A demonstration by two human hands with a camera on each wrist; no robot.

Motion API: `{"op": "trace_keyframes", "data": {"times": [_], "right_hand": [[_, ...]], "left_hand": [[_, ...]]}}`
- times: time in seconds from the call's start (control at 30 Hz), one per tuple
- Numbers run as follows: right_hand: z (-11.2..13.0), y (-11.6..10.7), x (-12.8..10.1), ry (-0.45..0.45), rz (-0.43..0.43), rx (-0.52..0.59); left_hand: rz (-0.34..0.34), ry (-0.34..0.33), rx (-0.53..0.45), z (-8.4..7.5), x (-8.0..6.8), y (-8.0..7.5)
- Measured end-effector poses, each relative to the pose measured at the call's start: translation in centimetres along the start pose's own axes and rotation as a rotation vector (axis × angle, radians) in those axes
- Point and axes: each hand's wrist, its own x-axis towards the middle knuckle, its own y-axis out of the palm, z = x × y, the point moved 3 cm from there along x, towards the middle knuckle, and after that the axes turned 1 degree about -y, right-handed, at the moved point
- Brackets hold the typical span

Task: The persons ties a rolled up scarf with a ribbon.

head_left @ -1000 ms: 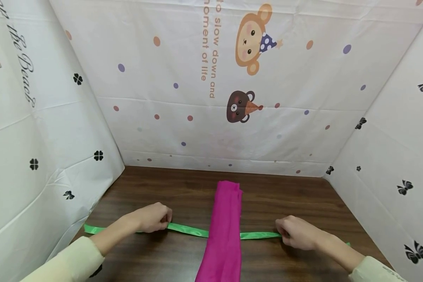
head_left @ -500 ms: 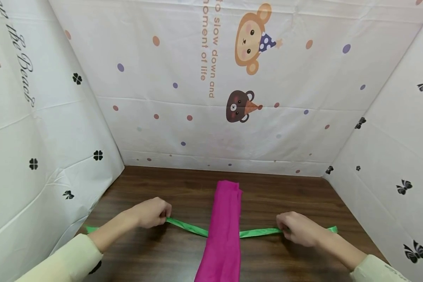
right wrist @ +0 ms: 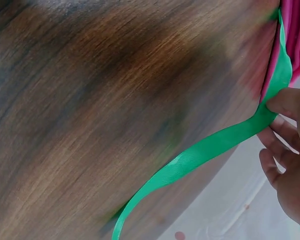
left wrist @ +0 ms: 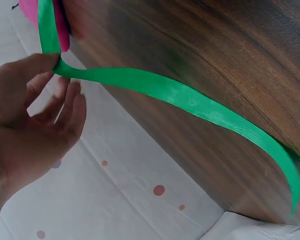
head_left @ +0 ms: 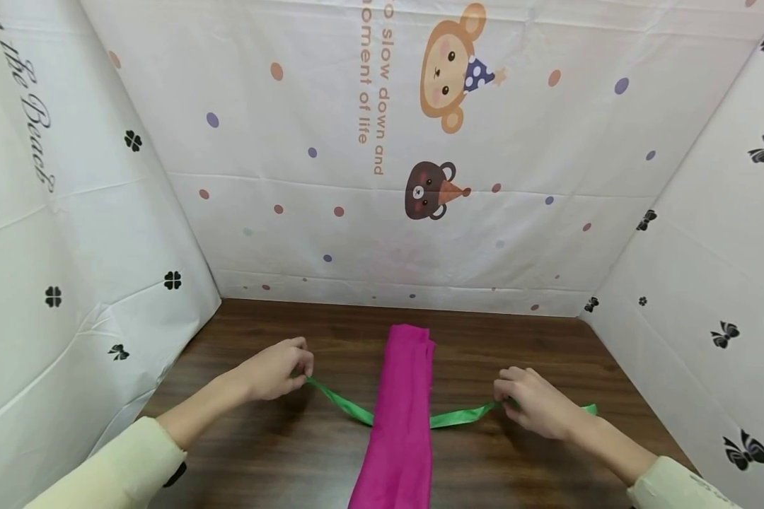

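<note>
A folded magenta cloth [head_left: 400, 410] lies lengthwise down the middle of the table in the head view. A green ribbon [head_left: 461, 417] passes beneath it and comes out on both sides. To the left of the cloth, my left hand [head_left: 274, 369] pinches the ribbon between thumb and fingers, lifted off the table. On the other side my right hand [head_left: 537, 403] pinches it too, a little lower. The left wrist view shows the ribbon's loose tail [left wrist: 190, 100] hanging from the left hand down to the wood. From the right hand, another tail [right wrist: 190, 160] droops in the right wrist view.
The dark wood table [head_left: 331, 332] meets a white printed sheet [head_left: 356, 240] at the back. Similar sheets stand along the left [head_left: 89, 283] and right [head_left: 694, 283] sides. The cloth's near end runs out of the head view at the bottom.
Both hands have risen from the table with the ribbon, the left one higher. The ribbon now slopes up from the cloth on each side. The cloth stays in place.
</note>
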Motion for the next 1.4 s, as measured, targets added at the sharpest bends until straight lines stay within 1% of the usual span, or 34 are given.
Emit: {"op": "trace_keyframes", "data": {"times": [0.13, 0.3, 0.47, 0.57, 0.67, 0.83, 0.97, 1.07, 1.17, 1.27, 1.4], "right_hand": [[0.2, -0.1, 0.3, -0.031, -0.066, -0.040], [0.2, -0.1, 0.7, -0.043, -0.121, -0.063], [0.2, -0.2, 1.2, -0.014, -0.167, -0.030], [0.3, -0.4, 1.4, 0.011, -0.166, -0.015], [0.4, -0.4, 1.6, 0.040, -0.145, -0.012], [0.5, -0.3, 1.8, 0.074, -0.141, 0.007], [0.5, -0.4, 1.9, 0.097, -0.149, 0.012], [0.5, -0.3, 2.2, 0.132, -0.141, 0.050], [0.6, -0.2, 2.4, 0.168, -0.140, 0.118], [0.6, -0.1, 2.7, 0.185, -0.160, 0.176], [0.5, 0.1, 3.4, 0.204, -0.204, 0.242]], "left_hand": [[-0.069, -0.007, 0.073, -0.2, 0.0, -0.1], [-0.086, -0.020, 0.066, -0.2, 0.1, 0.1], [-0.104, -0.068, 0.037, 0.0, 0.4, 0.2], [-0.114, -0.099, 0.035, 0.0, 0.4, 0.2], [-0.117, -0.112, 0.025, -0.1, 0.5, 0.2], [-0.117, -0.131, -0.023, -0.3, 0.5, 0.4], [-0.149, -0.133, -0.044, -0.3, 0.5, 0.5], [-0.194, -0.122, -0.068, -0.1, 0.7, 0.6], [-0.251, -0.119, -0.111, 0.0, 0.8, 0.8], [-0.309, -0.118, -0.160, 0.0, 1.0, 0.8], [-0.343, -0.141, -0.227, -0.6, 1.4, 1.0]]}}
